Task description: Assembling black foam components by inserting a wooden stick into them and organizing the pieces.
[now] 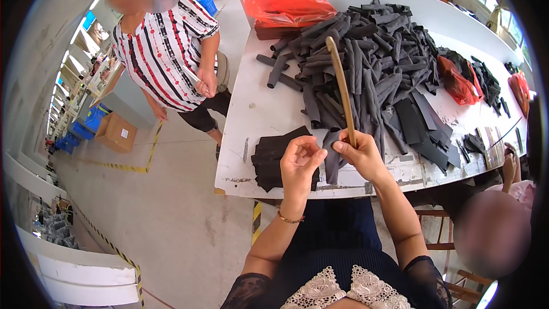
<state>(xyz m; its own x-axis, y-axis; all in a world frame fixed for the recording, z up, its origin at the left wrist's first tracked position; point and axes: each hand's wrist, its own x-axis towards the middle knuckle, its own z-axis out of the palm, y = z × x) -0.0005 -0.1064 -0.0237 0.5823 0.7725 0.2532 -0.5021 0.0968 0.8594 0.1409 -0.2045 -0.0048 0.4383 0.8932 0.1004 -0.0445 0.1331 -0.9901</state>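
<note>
My right hand (pixel 364 154) is closed round the lower end of a curved wooden stick (pixel 339 83) that points up over the pile. Its thumb also presses on a small dark grey fabric piece (pixel 332 163) hanging beside the stick. My left hand (pixel 298 163) is just left of that piece, its fingers loosely curled and apart, thumb tip by the fabric's edge. Under and beside the left hand, flat black fabric pieces (pixel 273 160) lie stacked near the table's front edge. Beyond both hands rises a large heap of dark grey fabric tubes (pixel 366 51).
The white table (pixel 237 131) also bears a red plastic bag (pixel 286 3), flat dark pieces (pixel 420 123) and another red bag (pixel 459 83). A person in a striped top (pixel 166 46) stands at the left; another sits at the right near wooden stools (pixel 437 246). A cardboard box (pixel 116 133) stands on the floor.
</note>
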